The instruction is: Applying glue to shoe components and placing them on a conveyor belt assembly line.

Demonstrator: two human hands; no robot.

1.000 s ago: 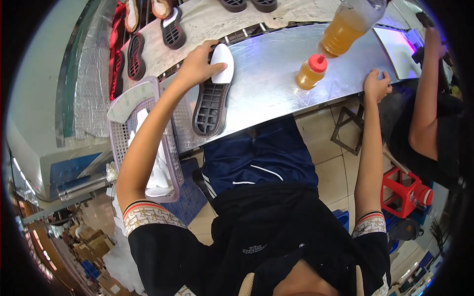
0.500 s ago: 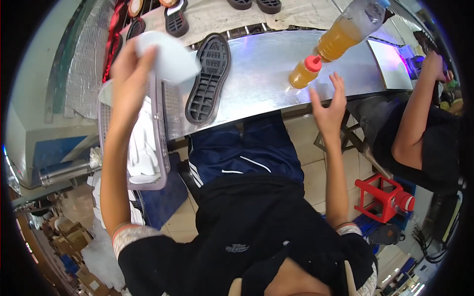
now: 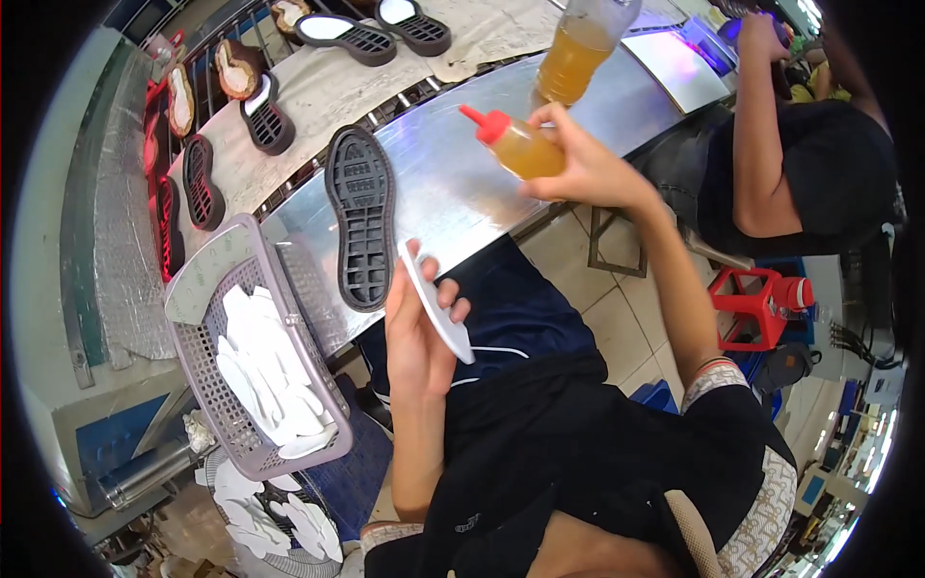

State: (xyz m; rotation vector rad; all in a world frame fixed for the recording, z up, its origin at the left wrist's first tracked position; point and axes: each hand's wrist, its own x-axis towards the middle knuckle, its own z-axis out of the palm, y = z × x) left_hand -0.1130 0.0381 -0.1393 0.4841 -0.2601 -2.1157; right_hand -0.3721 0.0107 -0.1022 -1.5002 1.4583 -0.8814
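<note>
Right hand (image 3: 590, 166): closed round squeeze bottle (image 3: 521, 150), now off table (image 3: 434, 188) | Left hand (image 3: 419, 352): fingers curled, gripping white pad (image 3: 439, 313) | Both engaged; black sole (image 3: 361, 214) untouched

Head-worn fisheye view, facing down
Looks from close above the wearer's torso (image 3: 588, 443) onto the metal bench (image 3: 434, 149)

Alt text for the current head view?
A person's left hand holds a white pad, right hand a red-capped squeeze bottle. A black shoe sole lies on the metal table; a basket of white pieces stands to its left.
</note>
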